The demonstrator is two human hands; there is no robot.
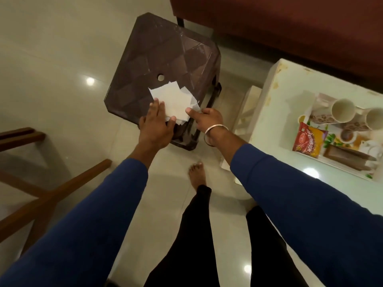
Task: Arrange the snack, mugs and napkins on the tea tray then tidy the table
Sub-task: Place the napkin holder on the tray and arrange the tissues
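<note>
A loose stack of white napkins (175,99) lies on the near edge of a dark brown plastic stool (163,65). My left hand (156,125) presses flat on the stack's near left corner, fingers around its edge. My right hand (204,118) pinches the right corner of the napkins between thumb and fingers. On the white table (275,96) at the right, a floral tea tray (350,160) holds a red and yellow snack packet (306,139) and two white mugs (343,110), (374,119) lying on their sides.
A dark red sofa (290,23) runs along the top right. A wooden chair frame (41,183) stands at the left. My legs and bare foot (196,175) are on the glossy tiled floor between stool and table.
</note>
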